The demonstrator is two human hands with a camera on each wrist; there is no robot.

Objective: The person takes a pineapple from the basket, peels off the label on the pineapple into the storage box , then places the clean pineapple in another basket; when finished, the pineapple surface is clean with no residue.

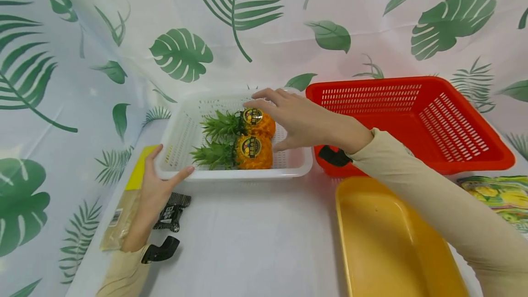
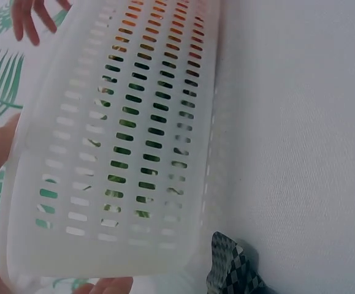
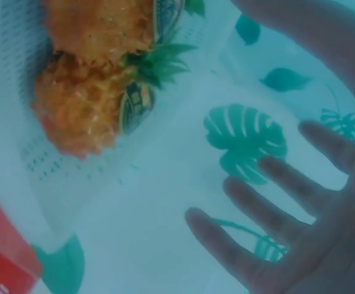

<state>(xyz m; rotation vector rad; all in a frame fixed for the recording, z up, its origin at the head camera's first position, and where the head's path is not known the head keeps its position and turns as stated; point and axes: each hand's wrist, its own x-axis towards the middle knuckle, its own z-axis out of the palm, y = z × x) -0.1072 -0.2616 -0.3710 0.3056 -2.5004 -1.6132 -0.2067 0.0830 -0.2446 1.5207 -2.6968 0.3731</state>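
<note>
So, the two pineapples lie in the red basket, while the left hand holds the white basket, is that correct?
Not quite: the two pineapples lie in the white basket, not the red basket, as the head view shows. The left hand does hold the white basket.

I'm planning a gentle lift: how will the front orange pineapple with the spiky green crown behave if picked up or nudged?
The front orange pineapple may roll when nudged, since its rounded body lies sideways, though the orange pineapple behind it might check that. Its spiky green crown would probably flex, as the leaves look thin.
</note>
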